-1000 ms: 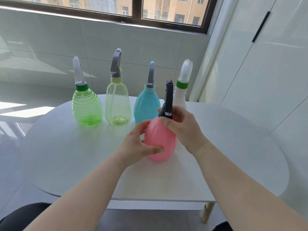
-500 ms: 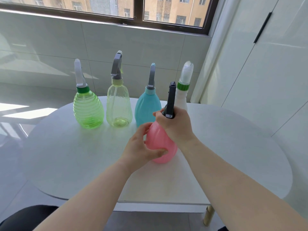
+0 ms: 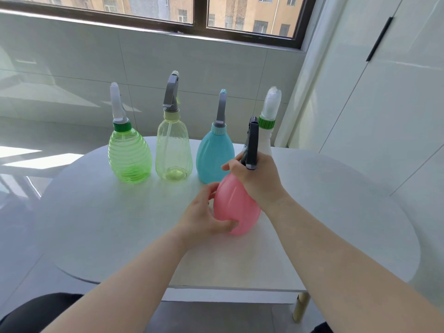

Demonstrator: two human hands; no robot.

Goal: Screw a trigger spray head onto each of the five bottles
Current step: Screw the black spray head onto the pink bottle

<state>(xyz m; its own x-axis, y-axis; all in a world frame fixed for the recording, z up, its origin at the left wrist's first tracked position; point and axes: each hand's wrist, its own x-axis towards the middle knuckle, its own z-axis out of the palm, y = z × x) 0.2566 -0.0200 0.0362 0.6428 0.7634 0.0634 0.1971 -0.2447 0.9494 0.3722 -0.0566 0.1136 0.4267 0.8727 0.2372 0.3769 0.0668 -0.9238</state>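
A pink bottle stands on the white table, nearest to me. My left hand wraps its lower left side. My right hand grips the neck and the base of a dark grey trigger spray head that sits on top of it. Behind stand a ribbed green bottle, a pale yellow clear bottle, a teal bottle and a white bottle, each with a spray head on top. The white one is partly hidden by the dark head.
The oval table's front edge lies close to me, with a gold leg at the right. A tiled wall and window run behind the bottles. White cabinet doors stand to the right.
My right hand has turned around the pink bottle's neck, and the dark spray head now stands more upright. My left hand keeps its hold on the bottle's body.
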